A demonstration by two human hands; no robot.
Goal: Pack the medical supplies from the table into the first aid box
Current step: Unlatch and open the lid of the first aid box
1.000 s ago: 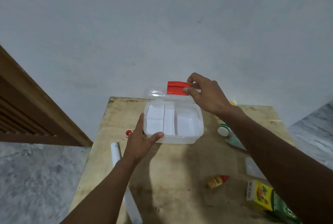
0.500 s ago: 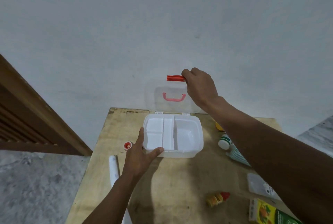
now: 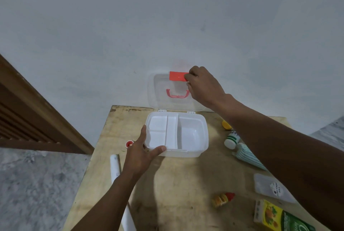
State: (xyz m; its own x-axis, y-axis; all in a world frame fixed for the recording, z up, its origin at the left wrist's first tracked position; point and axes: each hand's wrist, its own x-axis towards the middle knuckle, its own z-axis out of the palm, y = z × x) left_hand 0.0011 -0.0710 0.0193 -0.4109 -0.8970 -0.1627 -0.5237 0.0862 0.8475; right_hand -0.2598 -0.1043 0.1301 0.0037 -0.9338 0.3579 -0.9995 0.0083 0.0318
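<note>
**Lid up, both hands on the box**

Through the head camera I see the first aid box (image 3: 186,153) at the far end of the wooden table (image 3: 176,184), close to the pale wall. Its clear lid (image 3: 160,89) stands upright on the rear hinges and leans back towards the wall. A red handle (image 3: 176,95) shows through it.

The right hand (image 3: 204,85) reaches over the box to the lid's top edge. Its fingertips pinch the red latch (image 3: 176,76) there.

The left hand (image 3: 141,154) is spread against the box's near left corner. The fingers lie straight along the left wall and the thumb lies along the front wall. They press on it and do not curl round it.

Inside, I see a white divided tray on the left and a deeper compartment on the right.

The supplies lie around the box on the table:
- A small red-centred round thing (image 3: 128,143) sits just beside the left hand's fingers.
- A white tube (image 3: 115,165) runs along the table's left edge.
- To the right of the box, partly under the right forearm, are a yellow object (image 3: 226,124), a white bottle with a green label (image 3: 231,138) and a striped tube (image 3: 247,158).
- Nearer me lie a small red-capped bottle (image 3: 222,198) on its side, a clear packet (image 3: 271,188) and a yellow and green carton (image 3: 275,216).
</note>
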